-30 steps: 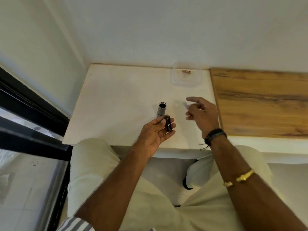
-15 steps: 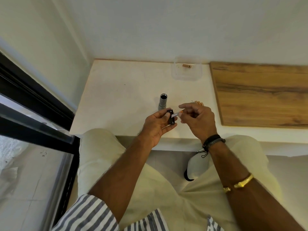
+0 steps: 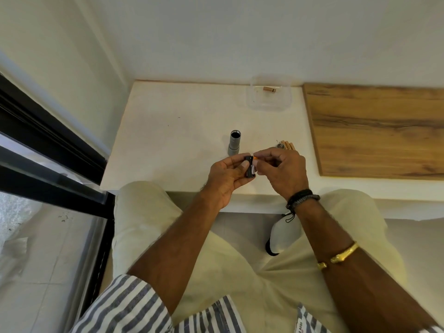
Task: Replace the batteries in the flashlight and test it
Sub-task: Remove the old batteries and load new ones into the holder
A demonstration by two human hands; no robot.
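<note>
Two hands meet above the near edge of the white table (image 3: 173,131). The left hand (image 3: 224,175) grips a black battery carrier (image 3: 249,168): the fingers curl round it from the left and the thumb lies across its front. The right hand (image 3: 282,170) pinches a small battery (image 3: 256,158) between thumb and forefinger. Only the orange tip of this battery shows, at the far end of the carrier; whether it touches the carrier or sits just beside it cannot be told. The grey flashlight body (image 3: 234,143) is on the table just beyond the left hand, apart from both hands, with its open dark end turned toward the far side. Just beyond the right hand, a small group of orange-brown loose batteries (image 3: 287,145) lies on the table. A dark round part (image 3: 279,145) sits against their left side and is too small to identify. Near the far edge of the table, a clear plastic container (image 3: 269,102) holds one brown cylinder (image 3: 269,89). A wooden board (image 3: 374,131) lies to the right of the table surface. The right forearm carries a black cord band (image 3: 302,198) at the wrist and a gold bangle (image 3: 341,257) nearer the elbow.
</note>
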